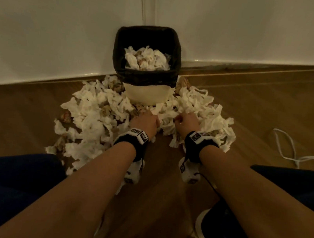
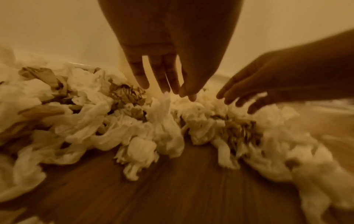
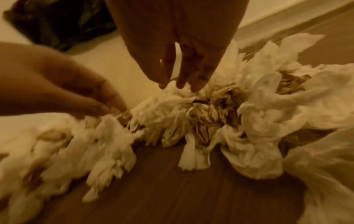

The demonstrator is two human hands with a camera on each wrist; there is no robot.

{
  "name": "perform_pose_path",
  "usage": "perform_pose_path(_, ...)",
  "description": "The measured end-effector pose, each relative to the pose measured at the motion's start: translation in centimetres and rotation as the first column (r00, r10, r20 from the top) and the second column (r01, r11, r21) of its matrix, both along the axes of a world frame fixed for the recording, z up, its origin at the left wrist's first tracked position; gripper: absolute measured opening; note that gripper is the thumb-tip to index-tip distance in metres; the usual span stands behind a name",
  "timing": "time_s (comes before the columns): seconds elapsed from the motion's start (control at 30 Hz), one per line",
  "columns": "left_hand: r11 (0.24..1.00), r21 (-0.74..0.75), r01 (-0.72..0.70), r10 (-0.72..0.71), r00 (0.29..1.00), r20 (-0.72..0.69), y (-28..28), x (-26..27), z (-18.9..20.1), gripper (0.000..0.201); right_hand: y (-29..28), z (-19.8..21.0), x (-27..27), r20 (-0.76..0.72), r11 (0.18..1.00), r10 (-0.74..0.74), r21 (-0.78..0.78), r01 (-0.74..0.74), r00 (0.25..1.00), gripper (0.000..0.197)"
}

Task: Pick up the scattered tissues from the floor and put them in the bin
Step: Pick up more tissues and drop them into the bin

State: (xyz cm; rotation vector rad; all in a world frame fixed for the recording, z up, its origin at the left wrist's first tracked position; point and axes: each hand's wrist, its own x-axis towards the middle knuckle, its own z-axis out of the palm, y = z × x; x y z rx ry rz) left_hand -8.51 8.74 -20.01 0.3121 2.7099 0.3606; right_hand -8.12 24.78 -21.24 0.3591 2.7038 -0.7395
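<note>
Crumpled white and brown tissues (image 1: pixel 99 111) lie heaped on the wooden floor around the bin (image 1: pixel 147 95), a cream bin with a black liner (image 1: pixel 121 44). More tissues (image 1: pixel 146 58) fill its inside. Both hands reach into the pile just in front of the bin. My left hand (image 1: pixel 148 116) (image 2: pixel 172 92) brings thumb and fingertips together on a raised tuft of white tissue (image 2: pixel 164 106). My right hand (image 1: pixel 183 119) (image 3: pixel 178 86) points its straight fingers down onto the tissues (image 3: pixel 172 103) beside it and holds nothing.
The bin stands against a white wall (image 1: pixel 65 23) and skirting. A white cord (image 1: pixel 291 151) lies on the floor at the right. My knees in dark trousers (image 1: pixel 12 178) flank the arms, and a dark shoe (image 1: pixel 216 226) sits lower right.
</note>
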Motion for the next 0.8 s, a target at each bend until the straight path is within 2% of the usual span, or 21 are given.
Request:
perform_pose_path(0.13,0.972,-0.202,0.123,-0.146,0.984,-0.106,0.0,1.2,-1.6,0.029,-1.2,-1.1,0.8,0.185,0.938,0.208,0.243,-0.25,0.961,0.036)
perform_pose_path(0.2,0.966,-0.235,0.105,-0.131,0.987,-0.095,0.0,1.5,-2.3,0.039,-1.2,-1.7,1.3,0.199,0.912,0.239,0.291,-0.29,0.951,0.041)
perform_pose_path(0.33,0.976,-0.212,0.049,-0.051,0.999,-0.005,-0.6,2.2,-3.7,0.045,-0.6,-3.1,2.6,0.246,0.907,0.242,0.286,-0.308,0.939,0.053)
perform_pose_path(0.53,0.981,-0.16,0.11,-0.082,0.982,0.172,-2.0,3.5,-6.4,0.044,-0.6,-4.4,3.7,0.196,0.92,0.24,0.267,-0.287,0.951,0.057)
perform_pose_path(0.63,0.985,-0.139,0.101,-0.072,0.977,0.2,-2.2,3.7,-6.9,0.042,-0.4,-5.0,4.1,0.21,0.914,0.271,0.251,-0.32,0.939,0.065)
perform_pose_path(0.8,1.0,0.019,-0.017,0.014,0.987,0.16,-2.7,3.0,-6.5,0.031,-0.1,-5.3,4.5,0.263,0.907,0.267,0.258,-0.334,0.927,0.072)
